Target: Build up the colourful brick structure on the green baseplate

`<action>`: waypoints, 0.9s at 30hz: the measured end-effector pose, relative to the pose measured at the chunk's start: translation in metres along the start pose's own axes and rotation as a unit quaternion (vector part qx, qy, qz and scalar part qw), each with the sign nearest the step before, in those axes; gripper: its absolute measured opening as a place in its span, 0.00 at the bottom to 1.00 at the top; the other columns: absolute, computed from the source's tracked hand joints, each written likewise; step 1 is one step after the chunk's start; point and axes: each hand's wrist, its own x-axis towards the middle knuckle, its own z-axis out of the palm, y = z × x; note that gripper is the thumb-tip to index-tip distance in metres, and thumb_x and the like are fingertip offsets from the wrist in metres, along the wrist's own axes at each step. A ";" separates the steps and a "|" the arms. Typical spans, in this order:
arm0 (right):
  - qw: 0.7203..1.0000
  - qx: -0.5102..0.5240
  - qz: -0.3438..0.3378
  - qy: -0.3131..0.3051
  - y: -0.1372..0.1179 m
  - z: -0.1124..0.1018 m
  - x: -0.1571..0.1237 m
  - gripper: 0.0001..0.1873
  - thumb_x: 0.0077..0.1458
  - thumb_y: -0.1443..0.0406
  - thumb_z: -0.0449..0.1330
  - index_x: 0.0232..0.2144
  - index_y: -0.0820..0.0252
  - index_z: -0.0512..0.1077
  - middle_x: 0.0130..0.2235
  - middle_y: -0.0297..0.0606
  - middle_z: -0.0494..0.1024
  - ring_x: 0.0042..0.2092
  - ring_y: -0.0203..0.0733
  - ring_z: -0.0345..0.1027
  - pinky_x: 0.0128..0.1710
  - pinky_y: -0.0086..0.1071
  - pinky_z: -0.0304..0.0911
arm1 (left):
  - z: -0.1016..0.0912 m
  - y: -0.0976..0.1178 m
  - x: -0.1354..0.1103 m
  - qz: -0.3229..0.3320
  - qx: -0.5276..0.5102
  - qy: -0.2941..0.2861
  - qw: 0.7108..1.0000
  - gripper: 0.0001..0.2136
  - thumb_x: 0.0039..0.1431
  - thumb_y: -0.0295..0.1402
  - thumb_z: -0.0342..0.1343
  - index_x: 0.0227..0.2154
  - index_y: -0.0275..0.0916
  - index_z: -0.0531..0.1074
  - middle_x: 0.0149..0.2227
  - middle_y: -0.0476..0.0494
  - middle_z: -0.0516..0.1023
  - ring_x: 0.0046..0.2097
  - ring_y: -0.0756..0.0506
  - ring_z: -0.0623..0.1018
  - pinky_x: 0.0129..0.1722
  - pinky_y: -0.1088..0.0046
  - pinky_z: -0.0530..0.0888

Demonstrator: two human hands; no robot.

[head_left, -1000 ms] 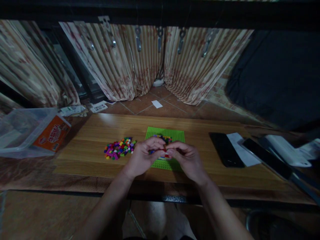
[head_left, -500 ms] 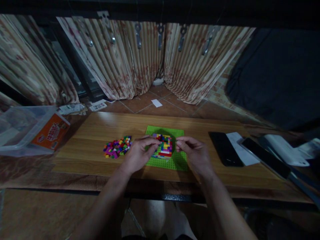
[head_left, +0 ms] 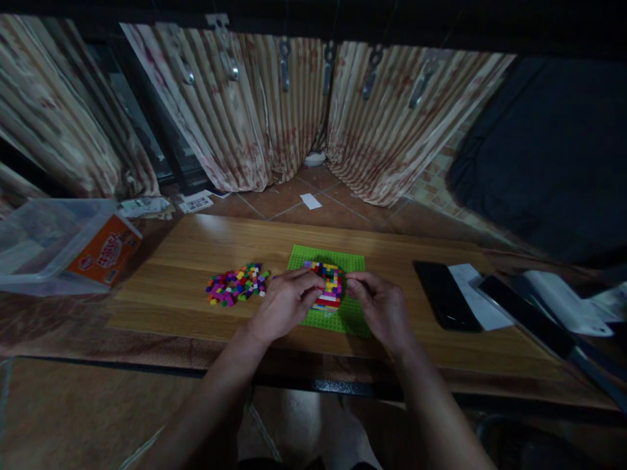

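A baseplate [head_left: 353, 262] lies at the middle of the surface [head_left: 196, 248], and a block of bricks [head_left: 329, 287] stands on it. The left hand [head_left: 284, 303] is at the block's left edge and the right hand [head_left: 385, 310] at its right. A loose pile of bricks [head_left: 237, 285] lies left of the baseplate. A phone [head_left: 443, 294] lies to the right, with a slip of paper [head_left: 477, 300] just beyond it. A plastic box [head_left: 59, 241] sits past the surface's left end. Curtains [head_left: 274, 111] hang behind.

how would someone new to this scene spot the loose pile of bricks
Start at the wooden table top; a green baseplate lies near its middle, with the left hand at its left edge. Just left of that hand, straight on the wood, is the loose pile of bricks. Unlike the stacked bricks on the baseplate, it is a flat scatter of mixed colours.
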 end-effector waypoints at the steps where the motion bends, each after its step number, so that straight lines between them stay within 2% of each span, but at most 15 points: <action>1: 1.000 0.005 0.006 0.005 0.000 0.001 0.000 0.11 0.57 0.56 0.58 0.36 0.55 0.76 0.32 0.36 0.79 0.33 0.42 0.74 0.34 0.34 0.67 | 0.001 0.000 0.001 0.008 0.008 -0.003 1.000 0.06 0.62 0.28 0.51 0.36 0.40 0.73 0.37 0.46 0.78 0.41 0.48 0.77 0.42 0.70 0.70; 5: 0.999 0.042 0.018 0.019 -0.003 0.003 0.000 0.08 0.55 0.58 0.61 0.34 0.53 0.77 0.32 0.35 0.79 0.35 0.41 0.73 0.37 0.35 0.66 | 0.006 0.000 0.002 0.032 0.039 0.001 0.999 0.07 0.63 0.29 0.50 0.37 0.41 0.74 0.37 0.47 0.79 0.41 0.47 0.77 0.43 0.68 0.68; 9: 0.995 0.095 -0.011 0.030 -0.007 0.010 0.000 0.04 0.51 0.61 0.64 0.31 0.50 0.79 0.41 0.35 0.77 0.45 0.42 0.71 0.48 0.38 0.63 | 0.007 0.001 0.003 0.028 0.056 0.007 0.998 0.07 0.62 0.29 0.50 0.37 0.41 0.74 0.37 0.47 0.79 0.41 0.47 0.76 0.43 0.66 0.67; 13: 0.994 0.098 0.005 0.042 -0.003 0.022 -0.002 0.03 0.48 0.60 0.66 0.29 0.47 0.80 0.47 0.35 0.73 0.52 0.45 0.66 0.54 0.42 0.58 | 0.003 -0.001 0.002 -0.002 0.042 0.046 0.998 0.07 0.61 0.29 0.52 0.37 0.41 0.74 0.38 0.46 0.79 0.42 0.46 0.76 0.44 0.66 0.68; 18: 0.995 0.077 0.028 0.058 0.006 0.032 -0.003 0.03 0.47 0.59 0.67 0.28 0.46 0.80 0.49 0.36 0.72 0.55 0.47 0.62 0.56 0.45 0.54 | -0.003 -0.004 0.002 -0.029 0.022 0.087 0.995 0.06 0.59 0.28 0.53 0.35 0.41 0.74 0.36 0.47 0.79 0.40 0.47 0.76 0.43 0.67 0.69; 27: 0.994 0.080 0.042 0.056 0.007 0.037 -0.005 0.03 0.48 0.60 0.64 0.28 0.50 0.79 0.46 0.37 0.73 0.57 0.47 0.60 0.57 0.43 0.52 | -0.003 -0.006 0.000 -0.033 0.015 0.069 0.997 0.07 0.59 0.26 0.52 0.36 0.41 0.75 0.36 0.48 0.79 0.41 0.46 0.76 0.45 0.67 0.69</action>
